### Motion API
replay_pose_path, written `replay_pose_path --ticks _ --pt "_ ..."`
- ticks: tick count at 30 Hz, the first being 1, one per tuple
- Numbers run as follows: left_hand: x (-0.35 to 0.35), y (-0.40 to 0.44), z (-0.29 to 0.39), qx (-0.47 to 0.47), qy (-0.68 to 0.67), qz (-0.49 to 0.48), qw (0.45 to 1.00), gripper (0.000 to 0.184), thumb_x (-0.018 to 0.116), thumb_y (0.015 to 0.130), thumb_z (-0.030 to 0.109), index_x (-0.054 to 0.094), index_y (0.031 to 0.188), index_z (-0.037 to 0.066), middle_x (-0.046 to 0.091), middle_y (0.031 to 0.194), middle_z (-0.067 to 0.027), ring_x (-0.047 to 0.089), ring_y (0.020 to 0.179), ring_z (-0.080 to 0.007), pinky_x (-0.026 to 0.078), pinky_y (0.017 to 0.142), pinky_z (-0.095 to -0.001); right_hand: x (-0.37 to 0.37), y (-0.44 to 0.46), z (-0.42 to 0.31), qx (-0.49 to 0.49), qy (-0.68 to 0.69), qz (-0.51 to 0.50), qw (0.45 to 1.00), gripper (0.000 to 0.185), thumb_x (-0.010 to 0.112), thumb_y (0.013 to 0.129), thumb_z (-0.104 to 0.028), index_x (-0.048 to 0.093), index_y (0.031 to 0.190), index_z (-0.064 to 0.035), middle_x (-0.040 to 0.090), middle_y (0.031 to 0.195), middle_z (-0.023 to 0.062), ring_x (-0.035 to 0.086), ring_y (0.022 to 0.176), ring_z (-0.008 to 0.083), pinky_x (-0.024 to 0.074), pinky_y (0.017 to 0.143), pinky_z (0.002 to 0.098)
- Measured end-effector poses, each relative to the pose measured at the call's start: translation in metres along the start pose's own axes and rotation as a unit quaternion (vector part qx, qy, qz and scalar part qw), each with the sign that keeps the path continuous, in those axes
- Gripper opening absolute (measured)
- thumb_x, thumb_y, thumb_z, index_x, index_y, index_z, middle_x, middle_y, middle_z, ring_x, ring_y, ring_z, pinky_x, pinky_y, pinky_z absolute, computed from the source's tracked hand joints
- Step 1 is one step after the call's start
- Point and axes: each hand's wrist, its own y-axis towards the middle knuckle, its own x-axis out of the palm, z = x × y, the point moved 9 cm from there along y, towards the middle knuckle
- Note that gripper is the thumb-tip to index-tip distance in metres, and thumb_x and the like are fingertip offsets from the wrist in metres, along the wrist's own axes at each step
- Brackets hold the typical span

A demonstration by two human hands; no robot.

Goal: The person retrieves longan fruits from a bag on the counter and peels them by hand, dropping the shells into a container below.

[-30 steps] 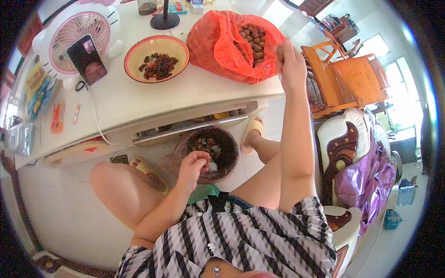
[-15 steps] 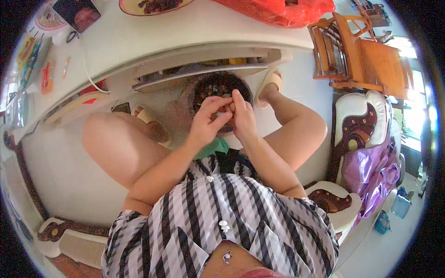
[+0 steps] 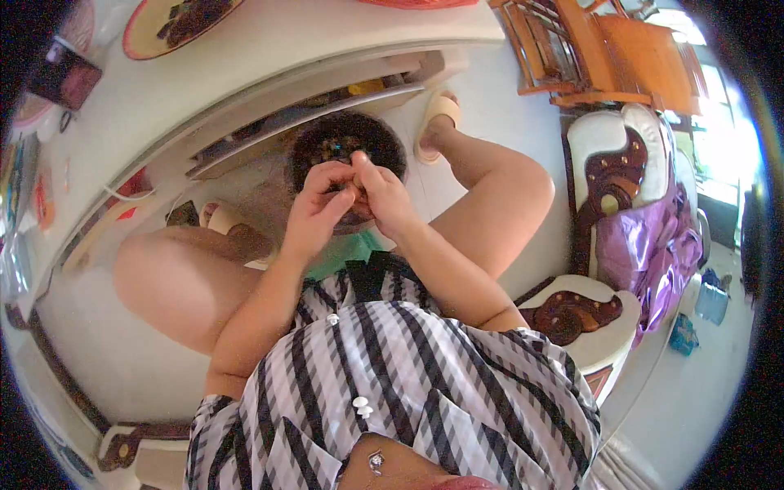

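Home living room, carved cream sofa [image 3: 590, 140], shiny purple cloth [image 3: 645, 245], wooden chair [image 3: 645, 65], white table [image 3: 314, 28], slippers [image 3: 444, 108]

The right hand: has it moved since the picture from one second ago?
Yes. The right hand has moved away from the red bag, back toward the shirt, and is now over the dark bin.
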Motion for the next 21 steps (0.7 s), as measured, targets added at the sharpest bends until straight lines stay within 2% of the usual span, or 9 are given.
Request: replay_pose_path --ticks 1,4,5,8,11,14,18,19,21 --pt "0.007 -0.001 0.001 -0.003 -0.036 -0.023 0.999 0.037 0.063 0.075 0.011 0.049 0.108 0.005 0.049 0.103 -0.0042 0.047 0.095 -0.0157 0.038 0.084 -0.0276 0.003 -0.006 -0.010 -0.008 -0.031 -0.004 0.999 0.041 0.044 0.087 -0.040 0.053 0.070 -0.0035 0.045 0.059 -0.0040 0.038 0.053 0.0051 0.0300 0.046 0.0210" --pt "0.018 -0.008 0.000 -0.023 -0.043 -0.043 0.998 0.047 0.063 0.076 0.013 0.041 0.117 0.005 0.048 0.107 -0.0051 0.046 0.098 -0.0151 0.037 0.086 -0.0291 0.009 -0.008 -0.017 -0.068 -0.090 0.012 0.994 0.043 0.044 0.087 -0.042 0.050 0.066 -0.0050 0.043 0.059 -0.0037 0.038 0.053 0.0058 0.0306 0.047 0.0214" --pt "0.018 -0.010 -0.005 -0.017 -0.056 -0.040 0.997 0.052 0.061 0.078 0.016 0.035 0.122 0.004 0.045 0.117 -0.0084 0.044 0.106 -0.0171 0.035 0.091 -0.0297 0.008 -0.007 -0.013 -0.089 -0.077 0.018 0.993 0.043 0.045 0.086 -0.043 0.051 0.066 -0.0049 0.043 0.059 -0.0042 0.037 0.054 0.0062 0.0305 0.047 0.0211" --pt "0.017 -0.010 -0.014 0.009 0.025 -0.066 0.997 0.051 0.058 0.081 0.018 0.035 0.124 0.002 0.044 0.123 -0.0100 0.042 0.111 -0.0185 0.032 0.094 -0.0298 0.005 -0.003 0.006 -0.077 -0.051 0.018 0.996 0.043 0.045 0.087 -0.041 0.051 0.066 -0.0041 0.043 0.061 -0.0045 0.037 0.055 0.0061 0.0306 0.048 0.0214" --pt "0.016 -0.010 -0.030 -0.078 -0.001 -0.081 0.994 0.047 0.055 0.082 0.018 0.038 0.123 0.001 0.046 0.122 -0.0102 0.042 0.113 -0.0185 0.032 0.094 -0.0290 0.005 -0.005 0.007 -0.076 0.017 0.065 0.995 0.043 0.045 0.087 -0.041 0.049 0.063 -0.0050 0.043 0.061 -0.0044 0.037 0.055 0.0060 0.0309 0.049 0.0220" --pt "0.013 -0.011 -0.032 -0.094 0.018 -0.062 0.993 0.041 0.055 0.083 0.017 0.043 0.118 0.000 0.048 0.119 -0.0096 0.045 0.110 -0.0175 0.033 0.094 -0.0288 -0.001 0.003 0.024 -0.069 0.045 0.047 0.996 0.043 0.045 0.087 -0.041 0.049 0.063 -0.0060 0.043 0.061 -0.0042 0.037 0.055 0.0057 0.0311 0.049 0.0223" --pt "0.012 -0.007 -0.013 -0.024 0.053 -0.049 0.997 0.039 0.056 0.081 0.014 0.046 0.116 0.000 0.050 0.114 -0.0097 0.048 0.104 -0.0187 0.035 0.090 -0.0289 0.010 -0.003 0.016 -0.022 0.101 0.023 0.994 0.041 0.044 0.087 -0.043 0.053 0.072 -0.0061 0.048 0.064 -0.0031 0.041 0.054 0.0060 0.0334 0.048 0.0221" --pt "0.010 -0.006 -0.010 -0.029 0.096 -0.050 0.994 0.038 0.052 0.083 0.016 0.045 0.118 0.002 0.049 0.117 -0.0076 0.046 0.107 -0.0165 0.034 0.092 -0.0278 -0.002 0.002 0.032 0.032 0.100 0.043 0.994 0.044 0.042 0.087 -0.046 0.056 0.081 -0.0042 0.052 0.069 -0.0006 0.046 0.056 0.0080 0.0369 0.048 0.0228" --pt "0.000 -0.002 -0.007 -0.022 0.133 -0.024 0.991 0.035 0.052 0.083 0.015 0.047 0.116 0.004 0.049 0.115 -0.0068 0.046 0.105 -0.0163 0.034 0.091 -0.0276 -0.002 0.004 0.031 0.051 0.118 0.061 0.990 0.047 0.041 0.086 -0.048 0.057 0.086 -0.0034 0.053 0.070 0.0005 0.047 0.058 0.0093 0.0387 0.049 0.0232"
